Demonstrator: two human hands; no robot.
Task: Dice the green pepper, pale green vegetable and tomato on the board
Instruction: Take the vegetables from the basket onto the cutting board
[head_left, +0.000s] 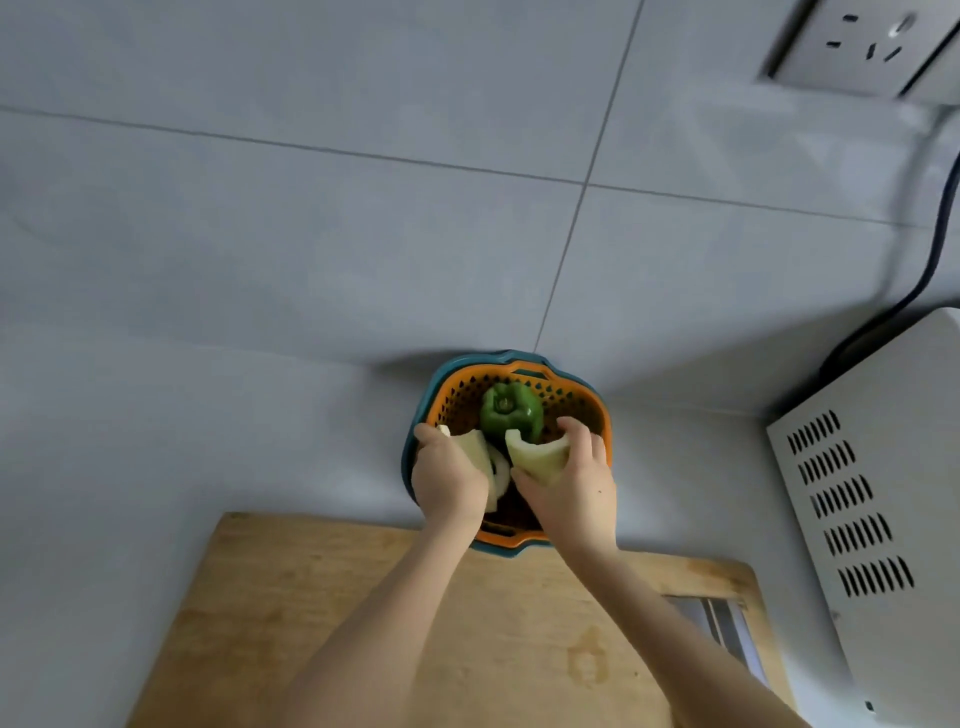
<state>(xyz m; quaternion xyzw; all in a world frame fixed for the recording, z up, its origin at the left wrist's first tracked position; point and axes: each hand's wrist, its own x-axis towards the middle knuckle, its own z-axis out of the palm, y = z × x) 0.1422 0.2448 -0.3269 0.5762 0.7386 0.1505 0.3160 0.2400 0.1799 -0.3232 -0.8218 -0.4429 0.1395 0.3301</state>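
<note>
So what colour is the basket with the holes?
The basket is orange; the head view shows it best.

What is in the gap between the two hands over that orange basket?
In the head view, between the left hand and right hand lie the pale green vegetable pieces they grip, with the green pepper just behind.

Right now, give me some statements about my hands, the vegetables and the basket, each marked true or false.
1. The pepper sits in the orange basket. True.
2. Both hands grip pale green pieces. True: the left hand grips one, the right hand another.
3. Diced pepper lies on the board. False: the pepper is whole and in the basket, not on the board.
4. The right hand holds a knife. False: it holds a pale green piece.
5. The grey appliance stands left of the board. False: the appliance stands to its right.
</note>
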